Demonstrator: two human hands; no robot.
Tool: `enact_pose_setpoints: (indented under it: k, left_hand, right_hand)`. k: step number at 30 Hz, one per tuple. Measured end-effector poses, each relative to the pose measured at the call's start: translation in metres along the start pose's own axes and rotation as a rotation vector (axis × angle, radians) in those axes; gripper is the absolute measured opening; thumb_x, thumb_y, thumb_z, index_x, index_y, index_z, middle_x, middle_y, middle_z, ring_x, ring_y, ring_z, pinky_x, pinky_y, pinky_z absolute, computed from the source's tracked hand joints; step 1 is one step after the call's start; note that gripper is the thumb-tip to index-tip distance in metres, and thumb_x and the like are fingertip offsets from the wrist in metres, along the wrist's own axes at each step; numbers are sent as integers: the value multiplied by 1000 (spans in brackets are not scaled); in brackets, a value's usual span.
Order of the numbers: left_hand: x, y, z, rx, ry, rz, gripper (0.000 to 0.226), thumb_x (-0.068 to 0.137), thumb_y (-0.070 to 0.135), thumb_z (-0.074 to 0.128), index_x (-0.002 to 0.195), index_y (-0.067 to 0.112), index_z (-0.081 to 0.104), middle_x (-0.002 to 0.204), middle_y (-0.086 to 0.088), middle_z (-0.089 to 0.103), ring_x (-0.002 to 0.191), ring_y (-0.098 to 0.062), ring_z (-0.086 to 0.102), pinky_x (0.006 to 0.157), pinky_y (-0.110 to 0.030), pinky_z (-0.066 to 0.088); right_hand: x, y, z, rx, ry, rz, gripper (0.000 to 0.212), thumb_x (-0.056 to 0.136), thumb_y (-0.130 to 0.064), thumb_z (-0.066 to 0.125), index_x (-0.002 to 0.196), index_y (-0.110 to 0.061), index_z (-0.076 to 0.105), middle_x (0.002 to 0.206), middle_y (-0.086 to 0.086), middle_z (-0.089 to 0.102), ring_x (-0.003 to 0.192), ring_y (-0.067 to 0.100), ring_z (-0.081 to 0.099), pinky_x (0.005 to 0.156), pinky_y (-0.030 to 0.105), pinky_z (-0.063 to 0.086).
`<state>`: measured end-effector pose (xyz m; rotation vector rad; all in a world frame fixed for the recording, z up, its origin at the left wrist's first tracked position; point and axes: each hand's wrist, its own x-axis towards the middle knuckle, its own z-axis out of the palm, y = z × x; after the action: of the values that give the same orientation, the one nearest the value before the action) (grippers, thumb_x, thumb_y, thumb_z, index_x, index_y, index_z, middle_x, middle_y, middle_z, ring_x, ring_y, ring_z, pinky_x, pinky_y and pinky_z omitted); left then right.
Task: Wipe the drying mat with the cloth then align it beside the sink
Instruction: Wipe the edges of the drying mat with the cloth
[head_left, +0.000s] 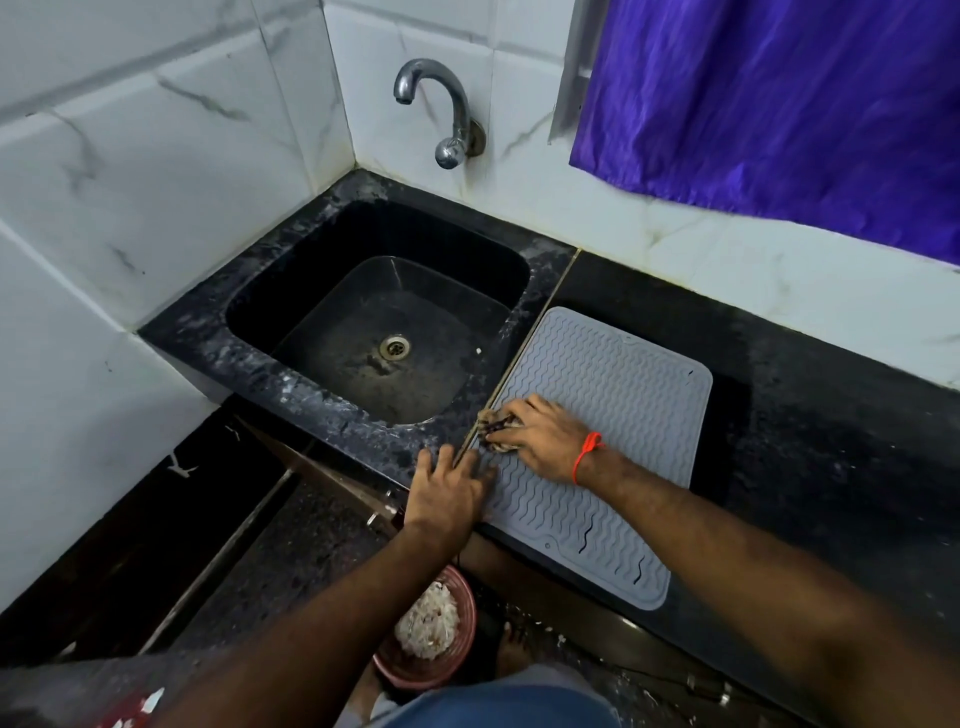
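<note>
Black counter (810, 415) carries the drying mat (613, 410), at three o'clock of the sink (291, 249); right hand (540, 434) grips the cloth (496, 423), left hand (447, 493) presses flat-fingered on the mat's edge.

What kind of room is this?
Most likely a home kitchen: a black sink under a wall tap, a dark stone counter, and a grey drying mat being wiped.

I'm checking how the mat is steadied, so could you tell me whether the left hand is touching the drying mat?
Touching. The head view shows the left hand lying flat with its fingertips on the near-left edge of the drying mat.
</note>
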<state>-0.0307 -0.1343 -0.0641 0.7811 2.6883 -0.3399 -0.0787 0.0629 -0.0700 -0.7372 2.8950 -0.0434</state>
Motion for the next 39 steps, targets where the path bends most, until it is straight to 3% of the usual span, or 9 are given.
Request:
enact_pose_setpoints:
  k: [3,8,14,29,39]
  left_hand:
    - [0,3,-2,37,-3,23,73,95,25,61,158,25,23,156,-9,28,138,-36,28,113,-52,25]
    - [17,7,-13,31,-22,77,42,99,17,54,141,12,52,146,-13,42,132,-31,41,111,-43,38]
    - [25,12,-26,-11,-91,91,42,99,11,57,140,8,49,147,-16,39,132,-32,46,100,-42,52]
    - [36,9,-30,-111,-54,9,36,96,19,67,130,12,58,131,-9,48,114,-25,60,88,-39,57]
    - [34,9,-30,-202,1,-92,31,97,27,67,126,17,63,130,-3,52,105,-20,64,83,-35,57]
  right_hand:
    - [2,-1,-1,-72,8,-36,45,90,-27,54,132,-43,51,131,0,45,113,26,42,93,43,43]
    - [7,12,3,-181,33,-66,48,92,-22,54,135,-41,48,141,1,40,120,28,40,97,42,40]
    - [26,48,-8,-93,38,42,39,97,-25,44,132,-41,52,144,1,38,125,30,37,104,44,35]
    - [71,133,-21,-51,5,245,39,96,-21,47,131,-38,56,144,2,38,123,30,37,107,42,35]
    - [101,174,-27,-99,21,426,37,96,-16,43,126,-28,61,133,12,39,117,39,37,98,50,42]
